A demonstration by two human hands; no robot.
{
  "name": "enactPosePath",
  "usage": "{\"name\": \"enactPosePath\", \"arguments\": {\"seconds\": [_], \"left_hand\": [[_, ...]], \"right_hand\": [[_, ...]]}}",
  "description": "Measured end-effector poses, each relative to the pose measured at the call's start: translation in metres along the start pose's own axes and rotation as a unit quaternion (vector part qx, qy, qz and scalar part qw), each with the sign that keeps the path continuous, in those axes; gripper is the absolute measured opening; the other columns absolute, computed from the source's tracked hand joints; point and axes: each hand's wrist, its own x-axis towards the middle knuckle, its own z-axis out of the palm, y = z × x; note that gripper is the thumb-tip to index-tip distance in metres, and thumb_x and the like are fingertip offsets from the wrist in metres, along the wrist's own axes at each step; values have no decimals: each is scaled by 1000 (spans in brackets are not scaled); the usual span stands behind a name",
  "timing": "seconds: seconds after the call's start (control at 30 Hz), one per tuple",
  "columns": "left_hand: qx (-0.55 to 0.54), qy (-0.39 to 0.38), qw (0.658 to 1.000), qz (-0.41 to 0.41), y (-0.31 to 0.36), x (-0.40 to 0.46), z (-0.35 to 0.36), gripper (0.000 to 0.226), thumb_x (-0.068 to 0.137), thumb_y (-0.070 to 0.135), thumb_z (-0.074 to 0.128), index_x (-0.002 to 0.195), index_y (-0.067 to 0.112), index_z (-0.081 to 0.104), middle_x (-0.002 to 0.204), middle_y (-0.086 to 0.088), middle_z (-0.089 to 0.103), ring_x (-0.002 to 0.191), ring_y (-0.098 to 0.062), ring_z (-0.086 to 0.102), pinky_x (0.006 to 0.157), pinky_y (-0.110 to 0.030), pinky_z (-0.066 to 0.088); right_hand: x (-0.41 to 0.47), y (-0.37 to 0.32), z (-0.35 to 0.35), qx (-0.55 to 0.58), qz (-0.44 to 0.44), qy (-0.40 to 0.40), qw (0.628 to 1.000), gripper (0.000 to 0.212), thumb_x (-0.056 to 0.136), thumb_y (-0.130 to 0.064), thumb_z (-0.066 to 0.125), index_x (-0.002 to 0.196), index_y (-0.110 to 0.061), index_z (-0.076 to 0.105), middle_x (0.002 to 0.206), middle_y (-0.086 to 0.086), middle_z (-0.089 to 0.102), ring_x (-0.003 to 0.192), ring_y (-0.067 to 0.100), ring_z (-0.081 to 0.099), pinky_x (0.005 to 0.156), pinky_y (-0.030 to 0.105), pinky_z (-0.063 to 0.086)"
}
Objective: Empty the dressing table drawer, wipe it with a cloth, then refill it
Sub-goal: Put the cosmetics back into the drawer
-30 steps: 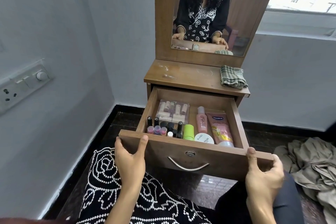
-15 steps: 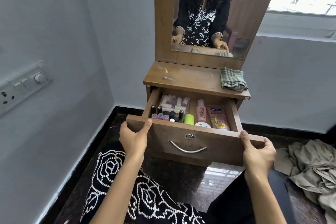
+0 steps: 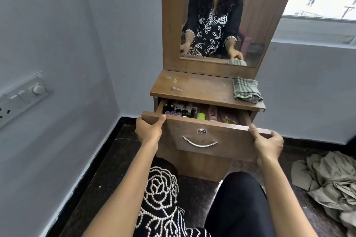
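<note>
Head view looks down on a wooden dressing table (image 3: 204, 90) set against the far wall, with its drawer (image 3: 210, 138) slid partly out and both arms reaching to the drawer's front panel. The left hand (image 3: 149, 129) grips the left top corner of that panel, thumb lying along the upper edge and fingers curled behind it; the right hand (image 3: 268, 143) grips the right end the same way, thumb on top. The drawer is full: small dark bottles (image 3: 178, 111) at the left, a green tube (image 3: 201, 116) in the middle, a pink bottle (image 3: 213, 112) and a pale tube (image 3: 229, 119) to the right. A folded checked cloth (image 3: 246, 89) lies on the far right of the tabletop, well apart from either hand. Judging by the full drawer and the idle cloth, the step looks like pushing the refilled drawer home. To do it well, both hands should press evenly so the box runs straight on its slides, and the thumbs should lift off the top edge before it meets the tabletop lip. Against the frames a second and half a second ago, the drawer now sits much further in, showing only a narrow strip of its contents, and both hands have travelled away from the body with it.
</note>
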Motion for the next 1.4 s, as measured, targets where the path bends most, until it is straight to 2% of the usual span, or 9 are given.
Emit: {"name": "enactPosePath", "arguments": {"seconds": [0.1,0.17,0.27,0.4,0.53,0.7,0.9,1.2,1.4], "left_hand": [[6,1,1000,-3,5,6,8,64,72,28,79,124,6,48,124,-11,57,113,-29,56,96,-45,48],[10,-1,1000,-6,9,10,13,65,73,27,78,125,5,47,125,-12,56,114,-30,55,95,-43,48],[16,-4,1000,-5,13,18,20,67,72,29,79,126,5,46,127,-12,55,115,-31,54,95,-42,49],[22,-4,1000,-6,16,28,28,63,70,30,80,120,4,50,122,-12,58,111,-30,56,92,-41,50],[35,2,999,-2,21,34,36,60,72,30,80,117,4,50,122,-13,57,112,-32,55,91,-41,49],[29,6,1000,-10,25,40,44,59,71,28,80,116,3,51,121,-14,57,112,-32,55,92,-42,49],[27,8,1000,-1,25,48,50,57,70,28,81,113,3,52,118,-14,59,109,-32,56,87,-39,48],[30,5,999,36,19,58,55,57,72,23,80,118,5,53,119,-12,60,111,-30,57,88,-35,47],[34,2,999,43,18,65,61,60,72,22,79,122,6,50,124,-11,58,114,-28,55,92,-35,45]], "right_hand": [[10,-6,6,-3,8,-10,1000,46,74,-35,79,99,0,63,100,14,65,88,25,60,80,33,49],[16,-10,10,-1,6,-13,1000,37,74,-32,80,90,-4,62,95,15,65,81,23,57,78,35,48],[22,-16,15,-10,13,-14,1000,45,71,-33,81,97,-1,64,99,17,66,84,25,59,83,40,51],[33,-19,23,-7,28,-20,999,61,70,-34,82,113,2,60,111,13,65,97,27,61,87,37,50],[43,-22,30,6,30,-21,999,57,74,-29,80,116,3,57,111,12,63,97,25,58,86,33,46],[50,-22,39,6,10,-16,1000,39,78,-21,77,104,3,62,107,20,66,86,20,55,75,28,43],[57,-19,45,-23,-18,-1,1000,38,79,-22,76,106,0,62,109,19,66,103,31,62,85,33,46],[65,-11,48,-18,-48,-16,999,35,80,-15,75,110,-2,61,112,16,65,102,26,61,92,35,46],[70,-6,47,2,-59,-36,998,35,80,-15,74,110,-5,61,107,9,64,100,19,58,87,26,44]]}}
